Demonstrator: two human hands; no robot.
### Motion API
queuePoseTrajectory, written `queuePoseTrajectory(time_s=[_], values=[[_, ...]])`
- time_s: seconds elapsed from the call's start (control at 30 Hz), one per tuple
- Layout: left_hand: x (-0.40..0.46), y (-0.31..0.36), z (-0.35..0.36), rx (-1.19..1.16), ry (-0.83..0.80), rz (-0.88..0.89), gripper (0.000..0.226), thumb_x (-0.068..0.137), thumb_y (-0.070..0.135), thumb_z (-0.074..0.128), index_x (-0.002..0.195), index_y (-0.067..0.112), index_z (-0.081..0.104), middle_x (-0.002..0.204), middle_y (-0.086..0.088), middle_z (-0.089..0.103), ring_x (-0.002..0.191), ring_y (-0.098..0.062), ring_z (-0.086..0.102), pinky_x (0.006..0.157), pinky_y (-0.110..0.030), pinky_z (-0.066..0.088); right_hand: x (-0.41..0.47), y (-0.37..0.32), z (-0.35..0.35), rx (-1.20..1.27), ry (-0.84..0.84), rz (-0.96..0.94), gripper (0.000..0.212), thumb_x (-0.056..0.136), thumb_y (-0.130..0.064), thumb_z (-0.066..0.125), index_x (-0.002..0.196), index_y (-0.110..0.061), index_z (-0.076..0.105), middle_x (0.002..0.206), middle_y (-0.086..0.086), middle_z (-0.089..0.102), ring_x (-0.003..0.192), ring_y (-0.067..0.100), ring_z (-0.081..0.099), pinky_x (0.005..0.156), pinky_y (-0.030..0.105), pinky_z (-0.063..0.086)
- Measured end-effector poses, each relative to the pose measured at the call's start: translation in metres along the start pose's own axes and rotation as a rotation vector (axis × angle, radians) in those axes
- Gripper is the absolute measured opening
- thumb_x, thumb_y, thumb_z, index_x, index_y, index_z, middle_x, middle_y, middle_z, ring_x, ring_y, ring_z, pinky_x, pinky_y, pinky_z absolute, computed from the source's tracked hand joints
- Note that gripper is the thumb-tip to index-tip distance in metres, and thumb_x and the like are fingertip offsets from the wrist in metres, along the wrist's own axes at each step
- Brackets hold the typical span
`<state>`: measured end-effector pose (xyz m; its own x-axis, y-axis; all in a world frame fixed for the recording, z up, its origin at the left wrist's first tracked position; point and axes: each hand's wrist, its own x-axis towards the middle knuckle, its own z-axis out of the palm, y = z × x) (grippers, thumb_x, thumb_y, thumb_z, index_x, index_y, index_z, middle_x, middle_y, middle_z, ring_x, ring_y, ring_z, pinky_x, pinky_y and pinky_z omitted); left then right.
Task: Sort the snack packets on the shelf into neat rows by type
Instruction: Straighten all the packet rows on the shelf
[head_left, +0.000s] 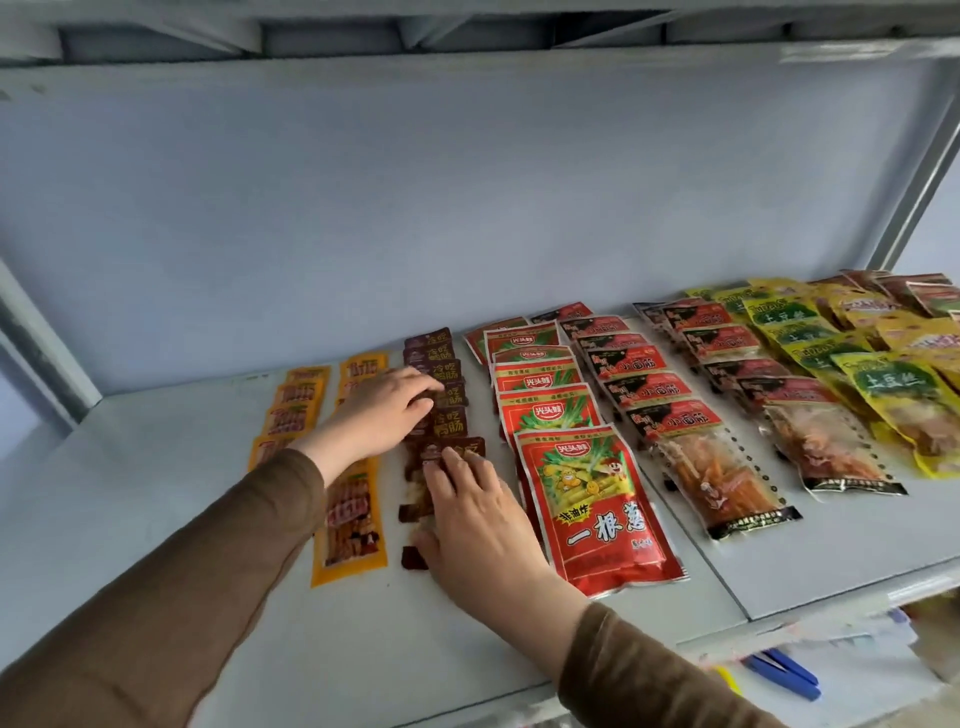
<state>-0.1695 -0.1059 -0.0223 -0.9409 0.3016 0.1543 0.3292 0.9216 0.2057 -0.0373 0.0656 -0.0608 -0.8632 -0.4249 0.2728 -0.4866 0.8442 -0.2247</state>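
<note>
My left hand (387, 410) and right hand (478, 512) press flat, fingers straight, on the brown packets (441, 400) at 12 o'clock — light, slick, floppy — best nudged by edges.

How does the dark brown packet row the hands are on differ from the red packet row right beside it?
The brown row holds narrow, dark packets; the red row holds much wider, bright red ones with a cartoon print. The left hand and right hand both rest on the brown row; the red row is untouched. Both rows overlap front to back on the shelf.
</note>
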Motion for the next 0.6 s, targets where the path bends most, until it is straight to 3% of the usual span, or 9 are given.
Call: queuePoseTrajectory(time_s=[0.1, 0.23, 0.4, 0.5, 0.6], values=[[0.021, 0.006, 0.01, 0.071, -0.093, -0.093, 0.047, 0.108, 0.038, 0.041, 0.154, 0.032, 0.04, 0.166, 0.006, 0.028, 0.152, -0.02, 0.026, 0.122, -0.037, 0.023, 0.003, 0.0, 0.006, 0.043, -0.003, -0.061, 0.063, 0.099, -0.042, 0.043, 0.153, -0.014, 0.03, 0.165, 0.011, 0.019, 0.153, 0.031, 0.009, 0.123, 0.045, 0.011], [0.035, 0.008, 0.029, 0.123, -0.152, -0.193, 0.054, 0.106, 0.055, 0.025, 0.159, 0.043, 0.022, 0.171, 0.0, 0.008, 0.157, -0.024, 0.008, 0.126, -0.045, 0.012, 0.005, 0.002, 0.016, 0.067, 0.004, -0.108, 0.057, 0.099, -0.039, 0.039, 0.148, -0.011, 0.037, 0.163, 0.014, 0.023, 0.153, 0.031, 0.009, 0.124, 0.046, 0.008], [0.042, 0.006, 0.038, 0.123, -0.149, -0.193, 0.053, 0.103, 0.062, 0.021, 0.152, 0.047, 0.034, 0.171, 0.004, -0.007, 0.158, -0.025, -0.003, 0.125, -0.055, 0.006, 0.006, 0.004, 0.021, 0.101, 0.012, -0.097, 0.054, 0.096, -0.039, 0.039, 0.145, -0.014, 0.041, 0.161, 0.013, 0.028, 0.151, 0.031, 0.012, 0.123, 0.046, 0.007], [0.052, 0.011, 0.035, 0.096, -0.147, -0.173, 0.049, 0.103, 0.062, 0.022, 0.15, 0.053, 0.033, 0.17, 0.009, -0.011, 0.157, -0.025, -0.006, 0.124, -0.06, 0.007, 0.007, 0.004, 0.021, 0.096, 0.011, -0.098, 0.053, 0.096, -0.04, 0.037, 0.144, -0.016, 0.042, 0.16, 0.012, 0.03, 0.151, 0.03, 0.013, 0.123, 0.046, 0.01], [0.062, 0.014, 0.029, 0.114, -0.188, -0.204, 0.053, 0.103, 0.061, 0.022, 0.153, 0.047, 0.032, 0.17, 0.009, -0.011, 0.158, -0.027, -0.005, 0.124, -0.06, 0.01, 0.005, 0.004, 0.018, 0.097, -0.002, -0.097, 0.054, 0.097, -0.04, 0.035, 0.146, -0.017, 0.039, 0.161, 0.011, 0.028, 0.151, 0.029, 0.013, 0.123, 0.045, 0.009]])
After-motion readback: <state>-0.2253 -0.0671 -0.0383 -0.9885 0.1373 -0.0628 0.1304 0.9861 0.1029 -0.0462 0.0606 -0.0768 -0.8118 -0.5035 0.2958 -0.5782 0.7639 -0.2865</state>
